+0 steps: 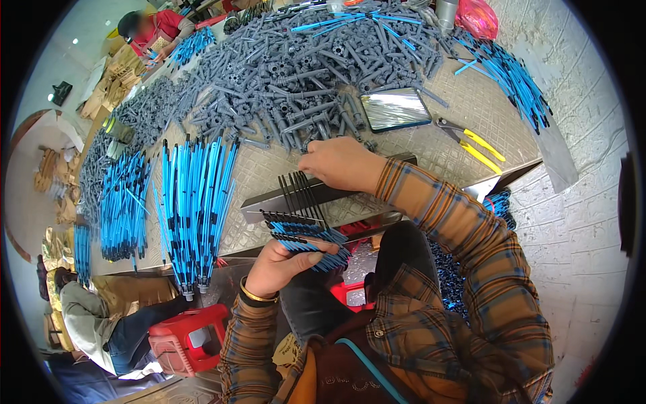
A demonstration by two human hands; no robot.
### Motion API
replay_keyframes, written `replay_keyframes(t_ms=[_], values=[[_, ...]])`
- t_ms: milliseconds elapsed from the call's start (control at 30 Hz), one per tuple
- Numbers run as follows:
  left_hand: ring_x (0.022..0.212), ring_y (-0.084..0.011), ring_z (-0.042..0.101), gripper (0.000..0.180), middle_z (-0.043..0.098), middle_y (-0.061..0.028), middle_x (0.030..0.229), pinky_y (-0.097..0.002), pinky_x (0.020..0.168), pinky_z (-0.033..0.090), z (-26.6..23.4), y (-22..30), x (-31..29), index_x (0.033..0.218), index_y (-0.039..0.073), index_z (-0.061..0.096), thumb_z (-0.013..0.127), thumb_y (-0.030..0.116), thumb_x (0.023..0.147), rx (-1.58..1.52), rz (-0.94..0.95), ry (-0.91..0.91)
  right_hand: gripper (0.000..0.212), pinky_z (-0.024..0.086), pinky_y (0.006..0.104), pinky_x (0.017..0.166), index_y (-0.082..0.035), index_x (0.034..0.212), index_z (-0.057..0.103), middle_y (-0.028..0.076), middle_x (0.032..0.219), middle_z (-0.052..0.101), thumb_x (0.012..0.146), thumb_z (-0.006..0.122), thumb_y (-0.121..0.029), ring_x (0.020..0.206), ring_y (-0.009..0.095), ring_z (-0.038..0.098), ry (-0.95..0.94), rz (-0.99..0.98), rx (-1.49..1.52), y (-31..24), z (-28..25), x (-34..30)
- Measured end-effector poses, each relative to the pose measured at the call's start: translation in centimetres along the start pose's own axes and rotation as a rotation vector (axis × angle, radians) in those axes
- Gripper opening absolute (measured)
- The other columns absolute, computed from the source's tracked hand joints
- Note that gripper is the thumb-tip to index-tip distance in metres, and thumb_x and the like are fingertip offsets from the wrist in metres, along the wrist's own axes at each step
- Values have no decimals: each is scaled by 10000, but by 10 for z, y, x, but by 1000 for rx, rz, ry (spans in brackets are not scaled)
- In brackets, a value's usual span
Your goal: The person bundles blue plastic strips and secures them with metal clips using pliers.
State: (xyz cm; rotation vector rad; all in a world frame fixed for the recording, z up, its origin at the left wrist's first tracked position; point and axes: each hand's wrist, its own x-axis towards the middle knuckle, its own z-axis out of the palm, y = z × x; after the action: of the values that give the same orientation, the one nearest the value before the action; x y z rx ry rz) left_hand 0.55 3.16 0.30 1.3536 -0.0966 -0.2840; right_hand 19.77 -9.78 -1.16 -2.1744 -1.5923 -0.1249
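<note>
My left hand [281,268], thumb on top, is closed around a bundle of thin blue-and-black rods [315,244] above my lap. Several black rod ends [301,195] stick up from the bundle across a dark metal bar [269,203] at the table's edge. My right hand [343,163] is just beyond that bar, at the near edge of a big heap of grey plastic tube pieces with flared heads [289,81]. Its fingers are curled together near the black rod ends; whatever they hold is hidden.
Fanned blue-and-black rod bundles [195,209] lie at left, with more rods [508,74] at far right. A phone [396,109] and yellow-handled pliers [474,145] lie right of the heap. A red stool [188,340] stands lower left. Another person [158,34] works at far left.
</note>
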Motion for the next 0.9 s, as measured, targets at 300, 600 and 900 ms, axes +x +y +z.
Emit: replay_keyframes(t_ms=[300, 600, 900], values=[[1013, -198, 564, 210, 619, -117, 1048, -325, 892, 425, -11, 3, -1, 1039, -7, 589, 528, -24, 839, -53, -12, -67, 146, 472, 400, 698, -105, 881, 608, 135, 868, 593, 797, 497, -150, 803, 314, 591, 108, -43, 263, -4, 20, 14], [1026, -218, 565, 206, 614, -145, 1055, -332, 910, 418, -14, 2, -4, 1033, -18, 586, 527, -27, 836, -38, 10, -81, 222, 454, 406, 697, -121, 1020, 599, 128, 837, 580, 855, 486, -218, 814, 319, 576, -178, 125, 403, -10, 7, 30], [1028, -228, 567, 186, 614, -160, 1056, -334, 917, 414, -18, 4, -6, 1011, -36, 587, 544, -10, 832, -5, 2, -74, 176, 468, 398, 652, -113, 931, 579, 81, 922, 533, 813, 558, -242, 759, 305, 575, -117, -87, 49, -6, -12, 2]])
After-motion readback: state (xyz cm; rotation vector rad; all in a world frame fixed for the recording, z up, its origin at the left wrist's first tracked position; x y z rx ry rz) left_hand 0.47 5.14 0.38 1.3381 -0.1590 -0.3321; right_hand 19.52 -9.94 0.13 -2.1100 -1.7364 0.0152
